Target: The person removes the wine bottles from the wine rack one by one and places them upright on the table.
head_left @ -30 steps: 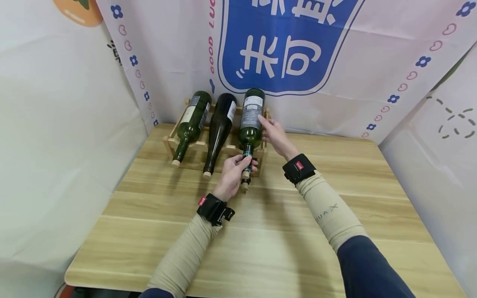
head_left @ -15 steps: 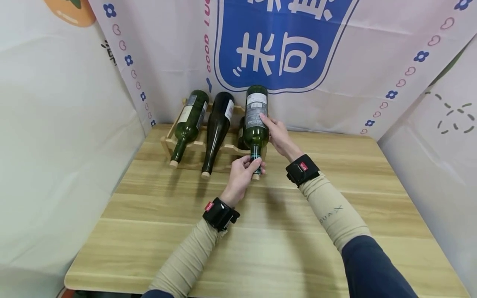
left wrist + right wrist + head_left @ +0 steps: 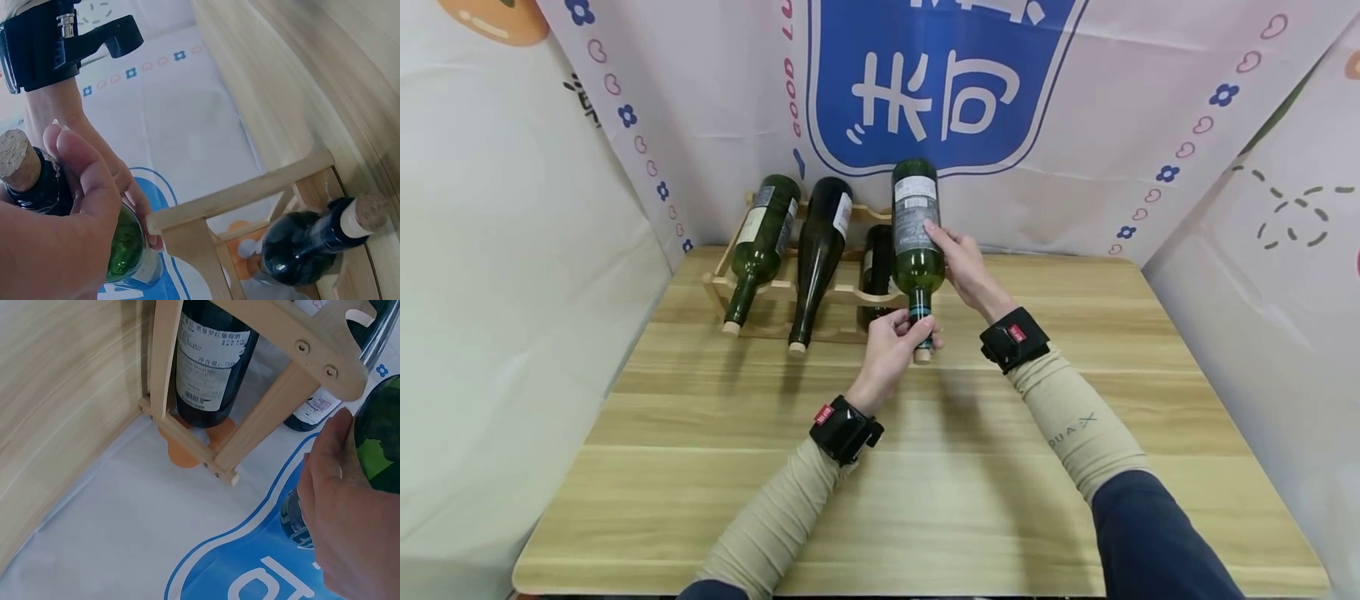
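A corked green wine bottle [image 3: 916,204] is held in both hands, its neck towards the person. My left hand [image 3: 886,350] grips the neck just behind the cork [image 3: 17,161], fingers wrapped round it. My right hand [image 3: 964,262] holds the body from the right, thumb over the grey label; in the right wrist view that hand [image 3: 350,506] curls round the green glass. In the head view the bottle overlaps the right end of a wooden wine rack [image 3: 718,290]. A green bottle [image 3: 766,221] and a darker bottle [image 3: 822,258] lie on the upper tier.
Another dark bottle [image 3: 877,271] lies on the rack's lower tier; its corked neck [image 3: 331,231] shows in the left wrist view. The rack stands at the back of a wooden table [image 3: 880,517], against a printed cloth backdrop [image 3: 715,100].
Both hands have lifted the green bottle from the rack's upper right place and shifted it slightly right. The lower bottle has come into view. The head view has shifted a little.
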Motion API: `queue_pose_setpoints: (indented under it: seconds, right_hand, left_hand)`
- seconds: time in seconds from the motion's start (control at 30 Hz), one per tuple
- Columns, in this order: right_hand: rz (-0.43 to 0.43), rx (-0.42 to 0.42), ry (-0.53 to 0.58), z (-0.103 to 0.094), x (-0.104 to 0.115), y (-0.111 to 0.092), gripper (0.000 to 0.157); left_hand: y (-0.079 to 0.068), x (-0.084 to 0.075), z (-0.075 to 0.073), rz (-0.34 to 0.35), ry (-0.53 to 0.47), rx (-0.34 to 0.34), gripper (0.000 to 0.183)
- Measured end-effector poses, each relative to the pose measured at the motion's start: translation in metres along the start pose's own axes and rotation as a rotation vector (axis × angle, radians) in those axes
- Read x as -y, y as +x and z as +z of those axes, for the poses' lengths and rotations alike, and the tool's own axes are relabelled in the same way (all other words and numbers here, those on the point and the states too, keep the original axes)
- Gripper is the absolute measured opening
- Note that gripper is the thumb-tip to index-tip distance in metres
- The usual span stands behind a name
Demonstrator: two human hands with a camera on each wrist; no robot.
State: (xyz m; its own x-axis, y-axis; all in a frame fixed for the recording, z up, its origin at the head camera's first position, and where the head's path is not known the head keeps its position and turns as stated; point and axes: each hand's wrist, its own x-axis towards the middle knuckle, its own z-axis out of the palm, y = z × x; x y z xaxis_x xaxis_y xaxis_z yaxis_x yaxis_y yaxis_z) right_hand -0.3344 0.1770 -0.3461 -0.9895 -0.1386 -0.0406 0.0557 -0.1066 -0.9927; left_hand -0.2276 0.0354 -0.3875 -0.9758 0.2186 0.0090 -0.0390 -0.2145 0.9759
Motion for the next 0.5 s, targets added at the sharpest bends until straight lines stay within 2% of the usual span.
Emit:
queue_pose_setpoints:
  seconds: [0.2,0.5]
  right_hand:
    - [-0.022,-0.004,-0.005,-0.006,0.003,-0.004,0.058]
    - [-0.034,-0.030,0.040,-0.023,-0.002,-0.011,0.057]
  left_hand:
    - [-0.001,-0.001,0.009,0.003,0.016,0.002,0.028]
    - [-0.002,0.007,0.025,-0.004,0.015,0.017,0.026]
